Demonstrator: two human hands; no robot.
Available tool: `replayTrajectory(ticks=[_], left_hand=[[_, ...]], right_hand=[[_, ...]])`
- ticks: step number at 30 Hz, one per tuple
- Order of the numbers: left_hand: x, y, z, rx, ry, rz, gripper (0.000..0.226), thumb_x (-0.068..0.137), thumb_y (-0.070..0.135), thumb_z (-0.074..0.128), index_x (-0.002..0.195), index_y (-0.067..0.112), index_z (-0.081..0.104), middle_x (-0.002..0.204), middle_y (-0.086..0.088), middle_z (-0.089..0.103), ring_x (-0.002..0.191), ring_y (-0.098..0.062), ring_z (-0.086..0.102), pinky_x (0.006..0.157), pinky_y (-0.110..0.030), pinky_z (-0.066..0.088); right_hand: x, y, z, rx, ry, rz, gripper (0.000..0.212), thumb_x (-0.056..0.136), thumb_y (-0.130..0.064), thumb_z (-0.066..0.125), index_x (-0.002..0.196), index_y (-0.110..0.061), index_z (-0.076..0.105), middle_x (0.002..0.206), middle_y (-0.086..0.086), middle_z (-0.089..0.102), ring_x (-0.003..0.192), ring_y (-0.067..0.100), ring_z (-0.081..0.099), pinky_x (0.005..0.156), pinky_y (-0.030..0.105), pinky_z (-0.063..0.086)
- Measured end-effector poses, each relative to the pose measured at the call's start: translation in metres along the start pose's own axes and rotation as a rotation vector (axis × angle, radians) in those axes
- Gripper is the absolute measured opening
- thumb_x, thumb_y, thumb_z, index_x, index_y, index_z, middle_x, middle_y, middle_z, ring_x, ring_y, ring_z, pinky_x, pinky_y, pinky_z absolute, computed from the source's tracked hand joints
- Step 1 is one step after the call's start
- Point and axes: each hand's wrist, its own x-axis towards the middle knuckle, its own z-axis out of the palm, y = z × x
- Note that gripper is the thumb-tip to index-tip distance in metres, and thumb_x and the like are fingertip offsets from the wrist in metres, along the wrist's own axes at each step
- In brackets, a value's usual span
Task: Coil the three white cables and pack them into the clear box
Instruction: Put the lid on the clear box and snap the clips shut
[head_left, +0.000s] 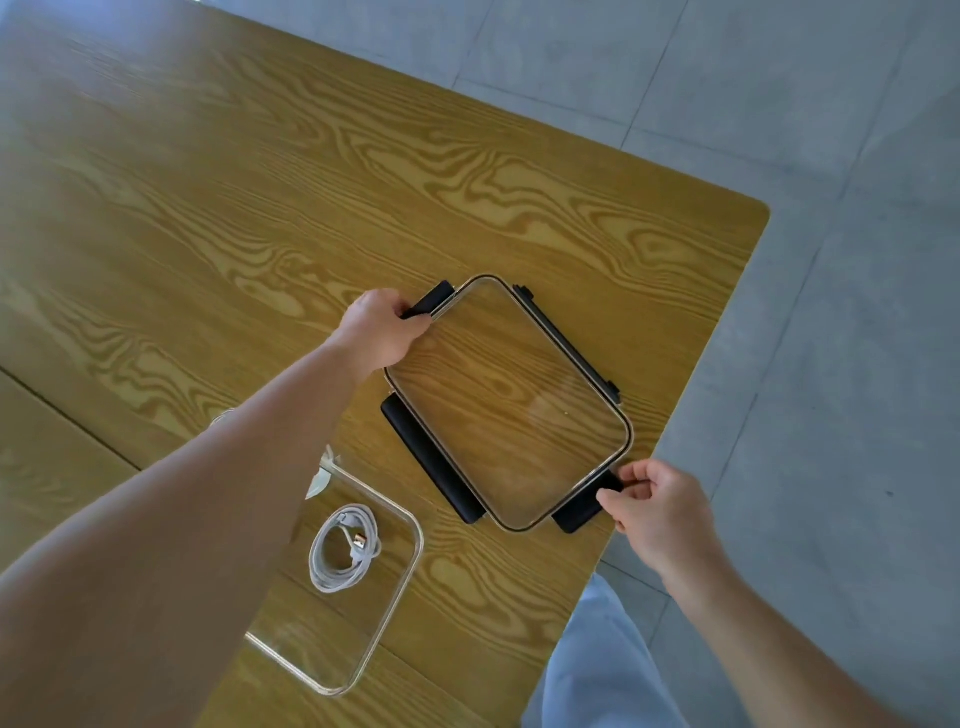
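The clear box (387, 623) stands open near the table's front edge, partly hidden under my left forearm. A coiled white cable (340, 553) lies inside it; a bit of another white thing (318, 480) shows at the box's far side beside my arm. The clear lid (511, 410) with black latches lies flat on the table to the right of the box. My left hand (382, 330) grips the lid's far-left black latch. My right hand (657, 506) pinches the near-right black latch.
The wooden table (260, 208) ends in a corner at the right, with its right edge just past the lid. Grey tiled floor (831, 260) lies beyond. A light blue trouser leg (597, 665) shows below the edge.
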Motion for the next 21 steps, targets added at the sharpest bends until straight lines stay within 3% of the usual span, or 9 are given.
replayTrajectory(ticks=[3, 5, 8, 13, 17, 21], left_hand=[[-0.004, -0.004, 0.0, -0.029, 0.02, 0.037, 0.025, 0.094, 0.04, 0.058, 0.103, 0.016, 0.059, 0.1, -0.007, 0.059, 0.077, -0.023, 0.055, 0.056, -0.031, 0.041], [-0.008, -0.005, -0.001, -0.129, 0.025, 0.052, 0.022, 0.094, 0.039, 0.058, 0.099, 0.017, 0.057, 0.095, -0.006, 0.067, 0.073, -0.025, 0.065, 0.058, -0.038, 0.05], [-0.019, -0.005, -0.003, -0.254, 0.042, 0.087, 0.02, 0.095, 0.034, 0.06, 0.099, 0.015, 0.056, 0.087, -0.006, 0.075, 0.06, -0.012, 0.069, 0.064, -0.038, 0.059], [-0.039, -0.005, -0.012, -0.334, 0.093, 0.134, 0.018, 0.095, 0.03, 0.061, 0.096, 0.013, 0.057, 0.082, -0.008, 0.075, 0.079, -0.03, 0.073, 0.068, -0.051, 0.061], [-0.055, -0.005, -0.029, -0.396, 0.143, 0.152, 0.014, 0.096, 0.027, 0.061, 0.095, 0.013, 0.057, 0.085, -0.01, 0.074, 0.081, -0.032, 0.073, 0.068, -0.051, 0.061], [-0.069, -0.013, -0.05, -0.427, 0.223, 0.154, 0.011, 0.095, 0.027, 0.062, 0.09, 0.019, 0.056, 0.08, -0.008, 0.074, 0.077, -0.033, 0.073, 0.066, -0.052, 0.061]], right_hand=[[-0.001, 0.001, 0.001, 0.006, 0.014, -0.009, 0.015, 0.081, -0.019, 0.077, 0.087, -0.023, 0.064, 0.078, 0.004, 0.07, 0.075, 0.023, 0.069, 0.075, 0.044, 0.061], [0.001, 0.0, -0.001, 0.016, 0.011, -0.012, 0.012, 0.082, -0.02, 0.077, 0.084, -0.02, 0.066, 0.077, 0.005, 0.07, 0.073, 0.024, 0.068, 0.076, 0.046, 0.061], [0.004, -0.002, -0.004, 0.013, -0.009, -0.01, 0.01, 0.083, -0.019, 0.077, 0.079, -0.015, 0.068, 0.073, 0.006, 0.07, 0.07, 0.024, 0.066, 0.077, 0.047, 0.061], [-0.003, -0.006, -0.012, 0.072, -0.016, 0.01, 0.012, 0.089, -0.018, 0.071, 0.079, -0.01, 0.068, 0.073, 0.011, 0.068, 0.07, 0.026, 0.065, 0.08, 0.051, 0.061], [-0.011, -0.02, -0.023, 0.194, -0.011, -0.011, 0.012, 0.094, -0.015, 0.064, 0.085, -0.007, 0.065, 0.091, 0.018, 0.07, 0.076, 0.023, 0.064, 0.077, 0.042, 0.06], [-0.024, -0.04, -0.023, 0.373, -0.055, -0.047, 0.012, 0.095, -0.006, 0.06, 0.083, -0.006, 0.059, 0.089, 0.018, 0.067, 0.075, 0.026, 0.066, 0.068, 0.037, 0.056]])
